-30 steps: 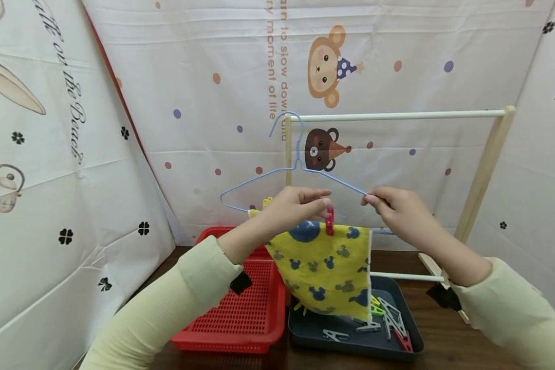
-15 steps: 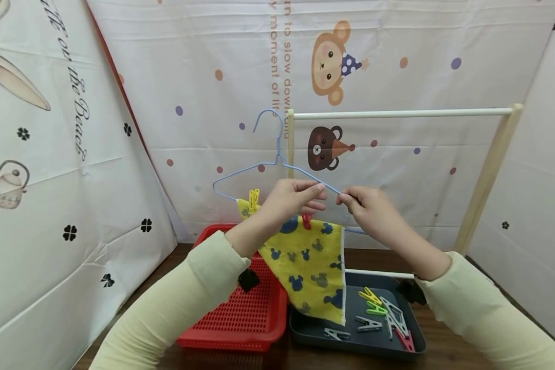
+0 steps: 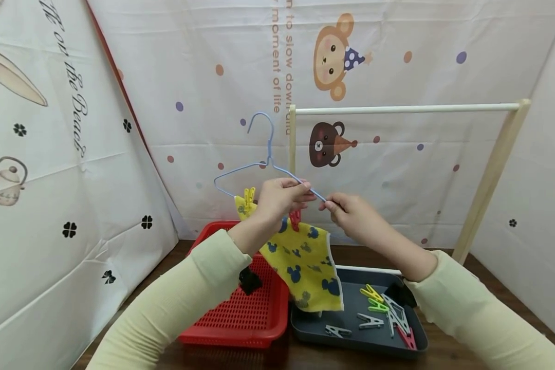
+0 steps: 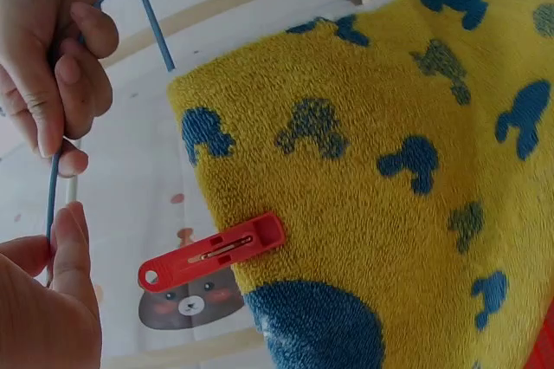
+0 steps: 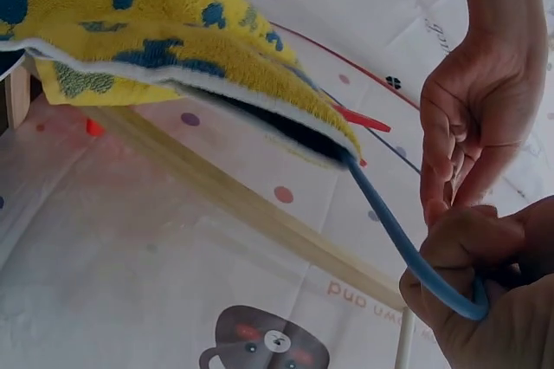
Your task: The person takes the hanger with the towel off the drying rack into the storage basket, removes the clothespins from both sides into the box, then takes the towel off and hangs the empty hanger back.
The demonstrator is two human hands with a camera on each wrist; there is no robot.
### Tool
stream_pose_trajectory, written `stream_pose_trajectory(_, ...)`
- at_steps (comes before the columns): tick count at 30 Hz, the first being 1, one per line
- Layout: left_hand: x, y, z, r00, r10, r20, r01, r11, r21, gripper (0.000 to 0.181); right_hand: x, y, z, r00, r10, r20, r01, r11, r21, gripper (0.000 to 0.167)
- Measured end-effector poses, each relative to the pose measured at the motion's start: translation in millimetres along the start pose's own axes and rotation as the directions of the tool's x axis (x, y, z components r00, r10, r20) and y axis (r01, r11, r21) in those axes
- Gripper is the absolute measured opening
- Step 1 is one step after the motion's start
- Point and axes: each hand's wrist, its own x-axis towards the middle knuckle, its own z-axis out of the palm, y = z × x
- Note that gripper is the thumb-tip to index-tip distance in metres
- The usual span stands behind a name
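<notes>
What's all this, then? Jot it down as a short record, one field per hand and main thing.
Left hand: pinches the wire of the blue hanger
Right hand: grips the same wire, nearer its end
Cloth: yellow with blue shapes, on the hanger
Clipped to cloth: yellow peg, red peg
Tray: dark grey, holding loose pegs
Basket: red, beside the tray
Rack: hanger not hung on it

The right hand (image 5: 485, 287) grips the curved end of a blue hanger (image 5: 394, 229), whose wire runs up into a white-edged yellow towel (image 5: 164, 18) with blue patches. A red clip (image 5: 365, 119) juts from behind the towel. Beyond, the left hand (image 5: 480, 113) points downward, its fingertips partly hidden. A wooden post (image 5: 251, 200) slants past a printed bear face (image 5: 268, 339).
</notes>
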Motion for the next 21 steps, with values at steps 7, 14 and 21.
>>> stream_pose_trajectory(7, 1.4, -2.0, -7.2, 1.0, -0.001, -0.03, 0.002, 0.999, 0.039, 0.022, 4.8, -2.3, -0.1, 0.998, -0.029, 0.049, 0.029, 1.0, -0.007, 0.03)
stream_pose_trajectory(14, -1.8, -1.8, -23.6, 0.999, -0.024, -0.023, 0.026, 0.996, 0.081, 0.021, 1.8, 2.5, -1.6, 0.998, -0.065, 0.026, 0.067, 0.996, -0.052, 0.035)
stream_pose_trajectory(21, -10.2, 3.8, -60.3, 0.998, -0.057, 0.014, 0.055, 0.988, 0.142, 0.03, 4.2, 24.5, -2.5, 0.998, -0.061, 0.019, 0.063, 0.994, -0.087, 0.031)
